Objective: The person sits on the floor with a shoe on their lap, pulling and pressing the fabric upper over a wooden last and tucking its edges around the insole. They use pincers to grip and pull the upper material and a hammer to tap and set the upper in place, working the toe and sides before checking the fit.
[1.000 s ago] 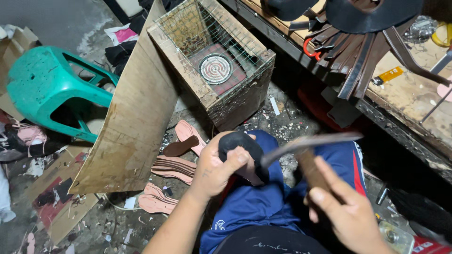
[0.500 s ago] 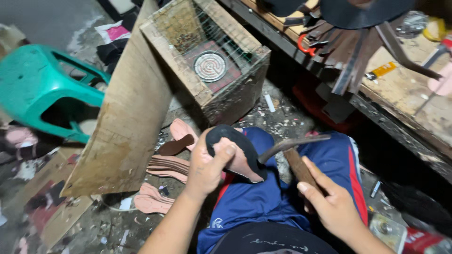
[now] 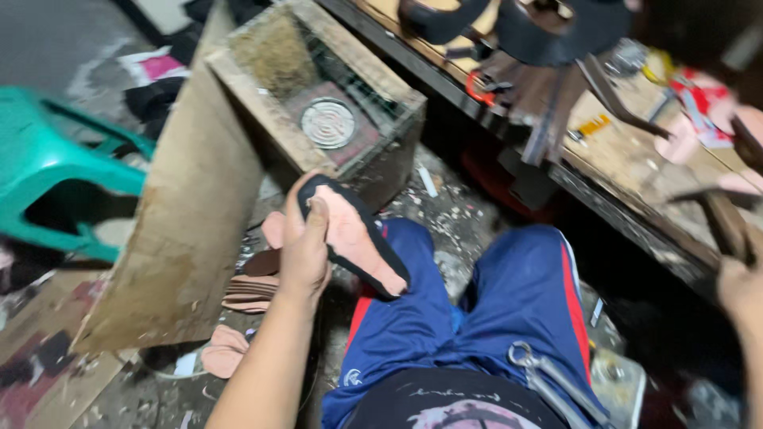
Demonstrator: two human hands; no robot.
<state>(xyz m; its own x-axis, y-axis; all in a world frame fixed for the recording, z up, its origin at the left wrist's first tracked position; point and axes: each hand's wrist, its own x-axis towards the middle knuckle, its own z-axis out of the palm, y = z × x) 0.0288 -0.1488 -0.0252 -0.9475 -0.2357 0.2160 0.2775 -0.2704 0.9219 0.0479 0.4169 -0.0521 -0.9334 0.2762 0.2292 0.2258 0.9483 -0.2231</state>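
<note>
Bare forearms, blue shorts with red-and-white side stripes, dark printed shirt.

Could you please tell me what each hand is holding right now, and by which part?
Left hand grips the shoe sole at its upper end. Right hand holds a hammer by its handle.

The right hand has swung the hammer away to the table's side, off the shoe sole, now turned pink side up.

Cramped shoemaking workshop: cut soles piled left of the hands, tool-strewn counter beyond, scrap-littered floor below.
</note>
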